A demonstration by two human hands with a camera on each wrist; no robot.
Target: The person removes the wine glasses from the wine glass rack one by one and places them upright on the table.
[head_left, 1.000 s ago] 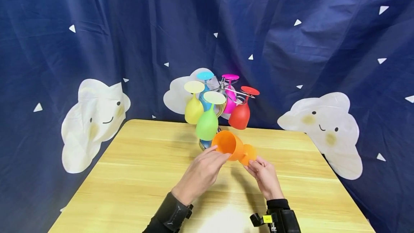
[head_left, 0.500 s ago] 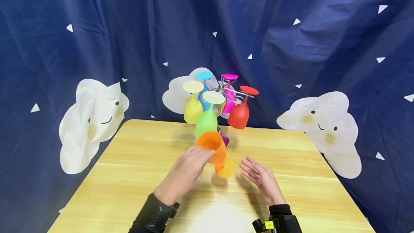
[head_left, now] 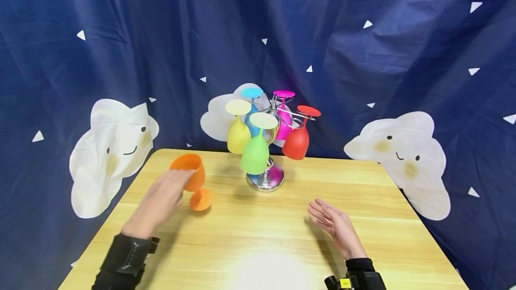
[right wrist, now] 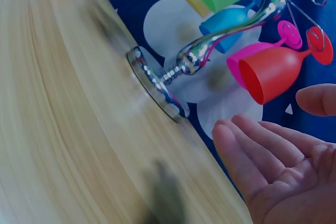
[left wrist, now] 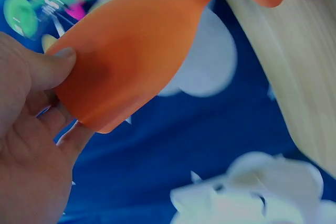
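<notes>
An orange goblet point(head_left: 196, 178) is in my left hand point(head_left: 161, 198) at the left of the table, tilted with its foot toward the tabletop. In the left wrist view the thumb and fingers pinch the orange bowl point(left wrist: 126, 56) near its rim. Whether the foot touches the table I cannot tell. My right hand point(head_left: 336, 227) hovers over the right side with fingers extended, holding nothing. Between the hands stands a chrome goblet rack point(head_left: 266, 182), bearing upside-down goblets: green point(head_left: 255, 153), yellow point(head_left: 238, 135), red point(head_left: 297, 142), pink point(head_left: 284, 124) and blue point(head_left: 252, 115).
The wooden table point(head_left: 258, 232) carries the rack near its back edge. Behind it hangs a dark blue curtain point(head_left: 225, 21) with white clouds and triangles. One rack ring beside the red goblet has no goblet in it.
The right hand has let go of the orange goblet's foot and drawn slightly right. My left hand has carried the goblet away from the rack to the left. The hanging goblets stay put.
</notes>
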